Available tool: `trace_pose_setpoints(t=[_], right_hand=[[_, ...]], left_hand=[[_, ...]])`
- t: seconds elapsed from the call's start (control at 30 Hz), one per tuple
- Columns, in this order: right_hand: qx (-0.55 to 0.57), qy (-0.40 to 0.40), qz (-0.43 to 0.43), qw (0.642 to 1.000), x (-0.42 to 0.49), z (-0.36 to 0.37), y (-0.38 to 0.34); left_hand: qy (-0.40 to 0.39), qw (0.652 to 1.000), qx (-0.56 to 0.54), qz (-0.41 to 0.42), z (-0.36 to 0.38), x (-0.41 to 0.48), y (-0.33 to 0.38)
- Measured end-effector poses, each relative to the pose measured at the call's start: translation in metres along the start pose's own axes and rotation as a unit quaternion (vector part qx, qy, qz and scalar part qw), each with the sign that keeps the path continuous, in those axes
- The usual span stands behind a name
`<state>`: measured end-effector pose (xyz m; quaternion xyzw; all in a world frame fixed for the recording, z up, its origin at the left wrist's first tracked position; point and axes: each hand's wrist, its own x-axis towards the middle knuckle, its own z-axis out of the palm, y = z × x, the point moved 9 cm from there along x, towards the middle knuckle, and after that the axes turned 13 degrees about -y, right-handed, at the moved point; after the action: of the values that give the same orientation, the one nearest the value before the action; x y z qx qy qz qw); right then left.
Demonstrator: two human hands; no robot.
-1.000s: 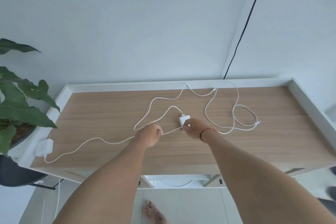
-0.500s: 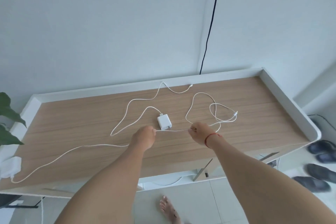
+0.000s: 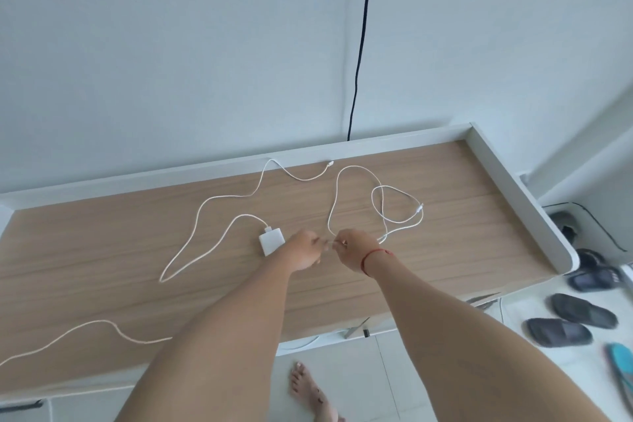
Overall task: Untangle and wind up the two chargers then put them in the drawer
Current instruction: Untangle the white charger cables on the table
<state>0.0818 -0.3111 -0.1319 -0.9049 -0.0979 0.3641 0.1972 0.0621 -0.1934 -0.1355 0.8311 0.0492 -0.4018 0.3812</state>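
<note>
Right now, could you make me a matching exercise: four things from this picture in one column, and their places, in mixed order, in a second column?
1 white charger block
2 black cable
3 red thread
4 dark slippers

A on the floor
B round the wrist of the right hand
C on the tabletop, by the left hand
D down the wall

Pairs: 1-C, 2-D, 3-B, 4-A.

We see the left hand (image 3: 303,252) just right of the white charger block (image 3: 271,240) on the desk (image 3: 102,250), and the right hand (image 3: 352,248) farther right, both pinching one white cable (image 3: 329,219). Beyond and right of the block this cable lies in loose loops, while the block's own cord (image 3: 245,215) snakes left and behind it.
</note>
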Motion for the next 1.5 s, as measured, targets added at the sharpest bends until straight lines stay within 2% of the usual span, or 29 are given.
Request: trace_pose_setpoints(t=[0.27,0.47,0.67,0.8,0.93,1.17,1.3,1.37,1.5], right_hand=[[0.019,0.004,0.006,1.000,0.006,-0.027,0.067],[0.011,0.018,0.014,1.000,-0.003,-0.073,0.134],[0.027,0.000,-0.043,0.999,0.003,-0.068,0.133],[0.045,0.008,-0.056,0.997,0.005,-0.068,0.137],[0.024,-0.017,-0.065,0.997,0.004,-0.071,0.155],[0.002,0.013,-0.024,1.000,-0.008,-0.103,0.235],[0.016,0.026,0.012,0.999,-0.010,-0.118,0.273],[0.021,0.025,0.026,0.999,-0.009,-0.118,0.281],[0.033,0.015,-0.004,0.999,-0.004,-0.112,0.268]], left_hand=[[0.012,0.996,0.073,-0.053,-0.021,0.019,0.001],[0.113,0.987,0.067,-0.096,-0.027,0.025,-0.008],[0.138,0.985,0.074,-0.072,0.020,0.043,0.063],[0.122,0.991,0.031,-0.039,0.050,0.064,0.101],[0.118,0.993,0.018,-0.019,0.062,0.069,0.116],[0.144,0.983,0.084,-0.075,0.057,0.070,0.100],[0.110,0.987,0.079,-0.092,0.074,0.076,0.100],[0.089,0.988,0.078,-0.097,0.087,0.081,0.103],[0.069,0.993,0.064,-0.065,0.106,0.096,0.126]])
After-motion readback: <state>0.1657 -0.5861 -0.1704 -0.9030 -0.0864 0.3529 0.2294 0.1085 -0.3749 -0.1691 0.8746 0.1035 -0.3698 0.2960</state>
